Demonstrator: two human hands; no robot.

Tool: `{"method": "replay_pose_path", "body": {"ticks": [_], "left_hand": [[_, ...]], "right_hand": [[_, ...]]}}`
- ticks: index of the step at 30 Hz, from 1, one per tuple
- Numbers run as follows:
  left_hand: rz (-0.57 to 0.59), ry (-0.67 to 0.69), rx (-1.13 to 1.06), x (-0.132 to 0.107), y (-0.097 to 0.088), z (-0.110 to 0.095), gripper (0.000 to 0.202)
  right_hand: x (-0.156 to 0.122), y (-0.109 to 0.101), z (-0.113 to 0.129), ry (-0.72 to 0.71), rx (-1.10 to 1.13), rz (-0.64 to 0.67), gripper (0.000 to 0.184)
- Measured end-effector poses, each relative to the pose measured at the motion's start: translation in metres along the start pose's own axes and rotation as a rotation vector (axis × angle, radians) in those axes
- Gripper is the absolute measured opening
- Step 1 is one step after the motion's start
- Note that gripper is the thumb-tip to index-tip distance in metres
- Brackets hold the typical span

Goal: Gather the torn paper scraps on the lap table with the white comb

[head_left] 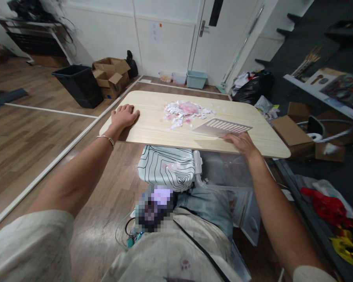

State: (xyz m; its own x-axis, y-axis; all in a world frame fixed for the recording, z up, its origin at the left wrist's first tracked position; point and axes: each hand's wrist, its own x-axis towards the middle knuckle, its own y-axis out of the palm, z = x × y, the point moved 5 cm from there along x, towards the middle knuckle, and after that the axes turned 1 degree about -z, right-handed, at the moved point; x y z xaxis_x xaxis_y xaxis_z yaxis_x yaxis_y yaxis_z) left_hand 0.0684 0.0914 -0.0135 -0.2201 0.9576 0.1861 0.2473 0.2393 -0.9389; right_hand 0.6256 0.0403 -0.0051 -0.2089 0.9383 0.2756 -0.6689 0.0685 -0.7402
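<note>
A light wood tabletop (147, 131) stretches in front of me. On its left end lies my left hand (124, 116), palm down with the fingers stretched out and nothing held. Near the front edge, right of the middle, my right hand (238, 141) is closed on the lower right side of a thin pale slotted panel (213, 132). The panel is tilted, with a row of slots along its upper part, and its left end comes down close to the wood. Just beyond and left of it lies a spread heap of torn paper scraps (188, 109), white and pink.
Under the front edge are a patterned cushion (166, 166) and a clear plastic box (226, 170). A black bin (79, 86) and cardboard boxes (111, 76) stand at the far left. An open carton (297, 127) and a shelf (338, 98) are on the right.
</note>
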Motion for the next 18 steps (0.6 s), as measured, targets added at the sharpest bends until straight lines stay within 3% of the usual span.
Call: {"method": "replay_pose_path", "body": {"ticks": [7,18], "left_hand": [[0.004,0.006,-0.007,-0.0009,-0.0006,-0.0001,0.08],[0.002,-0.019,-0.012,-0.0024,-0.0014,-0.0007,0.075]], "right_hand": [[-0.0015,-0.0032,-0.0035,0.017,0.101,-0.079,0.014],[-0.0012,-0.0022,-0.0046,0.004,0.172,-0.093,0.021]]}}
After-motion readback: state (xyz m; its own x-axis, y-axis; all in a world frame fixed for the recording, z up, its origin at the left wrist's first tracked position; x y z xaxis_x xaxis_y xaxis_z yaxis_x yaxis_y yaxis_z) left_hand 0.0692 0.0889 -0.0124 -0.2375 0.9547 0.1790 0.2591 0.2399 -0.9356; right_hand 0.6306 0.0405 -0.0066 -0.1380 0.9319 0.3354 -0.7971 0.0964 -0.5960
